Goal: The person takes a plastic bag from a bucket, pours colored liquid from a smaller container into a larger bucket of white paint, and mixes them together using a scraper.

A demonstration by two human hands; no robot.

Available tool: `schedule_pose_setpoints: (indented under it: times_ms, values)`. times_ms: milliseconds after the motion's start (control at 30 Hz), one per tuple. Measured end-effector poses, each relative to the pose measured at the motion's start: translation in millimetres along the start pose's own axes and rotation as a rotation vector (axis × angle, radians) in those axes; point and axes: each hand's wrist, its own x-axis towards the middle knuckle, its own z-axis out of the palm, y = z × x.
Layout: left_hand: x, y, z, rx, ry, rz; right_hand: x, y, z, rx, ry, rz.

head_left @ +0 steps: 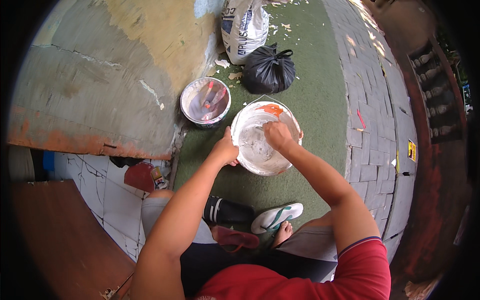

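Observation:
A white bucket (268, 164) stands on the green ground in front of me, its inside smeared with whitish paste (252, 145) and an orange patch near the far rim. My left hand (224, 150) is closed on its left rim, thumb on top and fingers outside the wall. Reaching over the bucket's right side, my right hand (278, 134) is closed, knuckles up, above the paste. A small greyish piece shows at its fingertips; the fingers mostly hide it, so I cannot tell its kind. The bucket's thin wire handle rests at the far side.
To the left stands a second bucket (186, 102) with murky liquid and red-handled tools (207, 97). Beyond are a tied black plastic bag (270, 70) and a white sack (245, 30). A cracked wall (110, 75) borders the left, grey pavers (370, 125) the right. Sandals (275, 217) lie near my feet.

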Motion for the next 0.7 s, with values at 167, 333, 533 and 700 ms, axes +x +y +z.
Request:
schedule_pose_setpoints:
  times_ms: [167,333,533,700]
  values:
    - [3,-2,0,0.016,-0.013,-0.02,-5,-23,-17,0.048,-0.092,-0.061]
    - [2,0,1,0.019,0.001,-0.04,-24,-52,-13,0.143,-0.04,-0.164]
    - [3,-2,3,0.023,0.038,-0.015,5,-23,2,0.242,-0.03,0.253]
    - [-2,2,1,0.042,0.045,-0.037,6,-12,-14,0.156,-0.071,0.283]
